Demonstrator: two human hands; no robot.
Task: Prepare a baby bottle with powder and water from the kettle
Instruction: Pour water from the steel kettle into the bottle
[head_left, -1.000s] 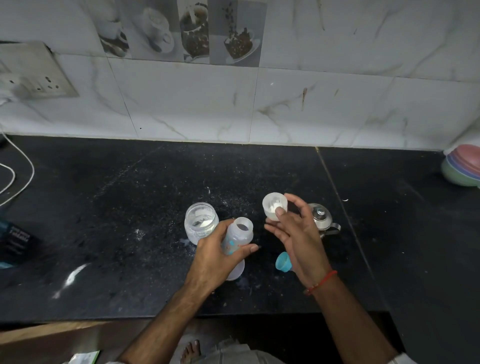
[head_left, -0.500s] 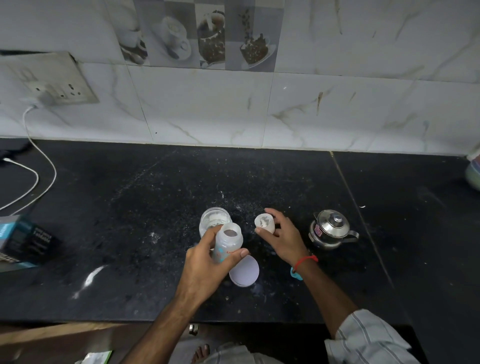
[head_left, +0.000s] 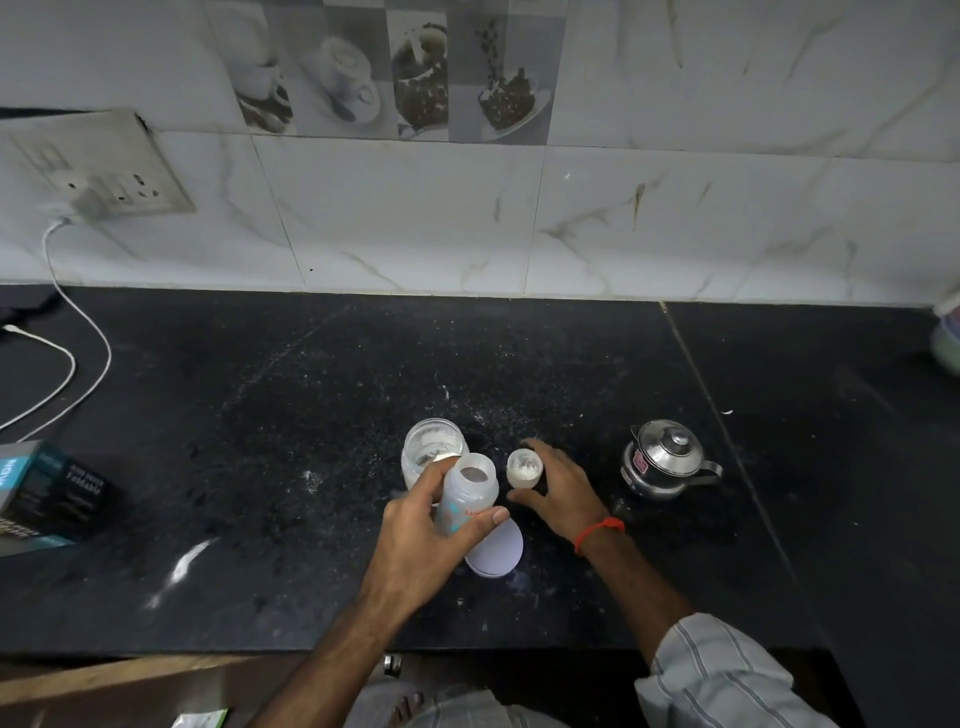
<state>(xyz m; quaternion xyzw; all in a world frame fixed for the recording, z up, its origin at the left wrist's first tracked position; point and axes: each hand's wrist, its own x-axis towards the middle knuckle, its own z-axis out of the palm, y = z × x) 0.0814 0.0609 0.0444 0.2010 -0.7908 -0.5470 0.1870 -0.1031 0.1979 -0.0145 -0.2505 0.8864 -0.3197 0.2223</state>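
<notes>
My left hand (head_left: 421, 540) grips a clear baby bottle (head_left: 467, 496) with no top on it, tilted over the black counter (head_left: 260, 415). Just behind it stands an open glass jar of white powder (head_left: 434, 449). My right hand (head_left: 563, 491) is curled around a small white cup (head_left: 524, 467) holding a little powder, which rests on the counter to the right of the bottle. A small steel kettle (head_left: 665, 462) with its lid on stands further right, apart from my hand. A round white lid (head_left: 496, 556) lies under the bottle.
A dark box (head_left: 47, 499) lies at the left edge. A white cable (head_left: 78, 353) runs from the wall socket (head_left: 104, 166) across the counter. Stacked bowls (head_left: 948, 343) sit at the far right. Spilled powder (head_left: 182, 566) streaks the counter near its front edge.
My right hand has brought the small cup down from above the bottle and set it on the counter. The left hand has kept hold of the bottle.
</notes>
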